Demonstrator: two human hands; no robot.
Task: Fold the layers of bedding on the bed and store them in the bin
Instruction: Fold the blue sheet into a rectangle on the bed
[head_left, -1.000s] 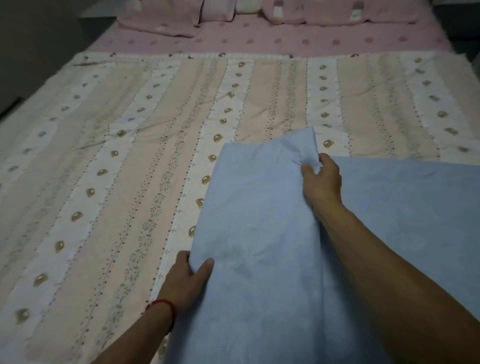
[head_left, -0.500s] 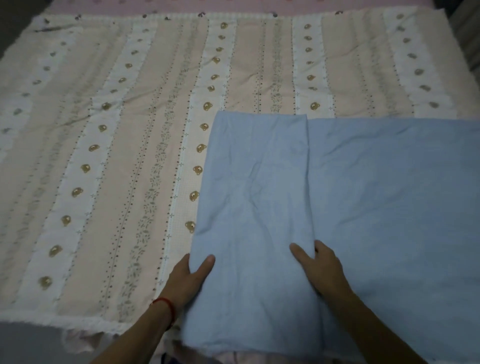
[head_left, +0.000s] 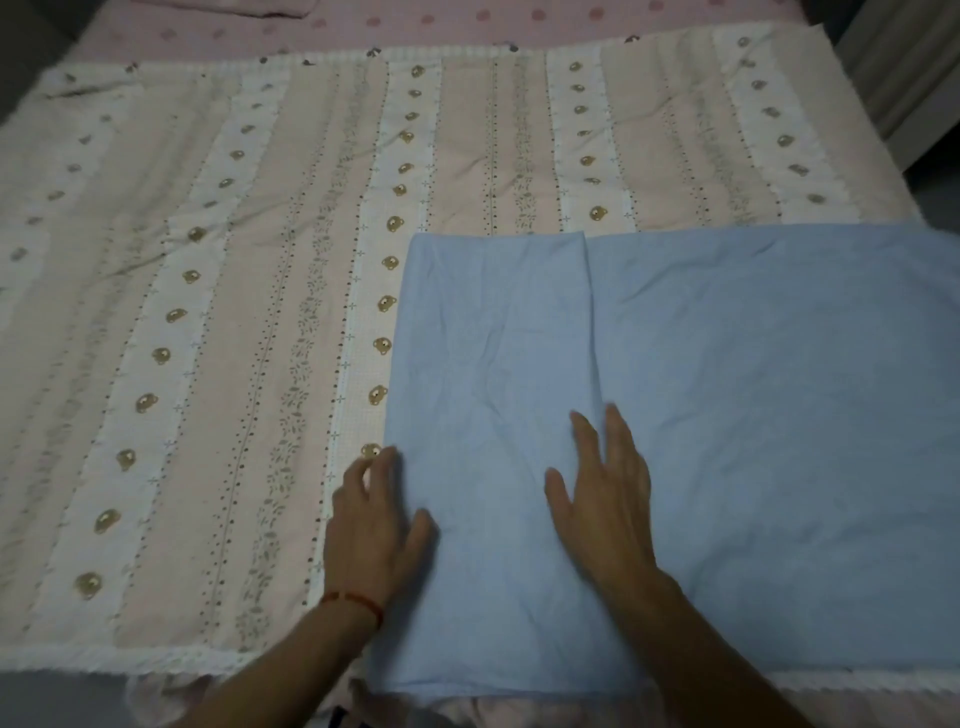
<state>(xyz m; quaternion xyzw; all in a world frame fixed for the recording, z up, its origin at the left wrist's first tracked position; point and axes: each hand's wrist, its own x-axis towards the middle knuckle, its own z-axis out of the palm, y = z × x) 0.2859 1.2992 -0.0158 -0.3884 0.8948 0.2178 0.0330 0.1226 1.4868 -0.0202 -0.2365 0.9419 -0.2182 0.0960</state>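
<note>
You have wide flat room across the bed's left half and along its far edge, where only the striped quilt lies. Toward the near right corner, the folded blue sheet covers the bed, and both hands lie on its left part. The quilt's near hem marks the bed's near edge.

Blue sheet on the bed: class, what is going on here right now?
A person is folding a light blue cotton sheet laid over a pink-and-cream striped quilt with bear motifs. One flap is already folded over. The left hand rests at the sheet's left edge, thumb on top. The right hand lies flat on the folded flap, fingers straight. No bin is in view.
</note>
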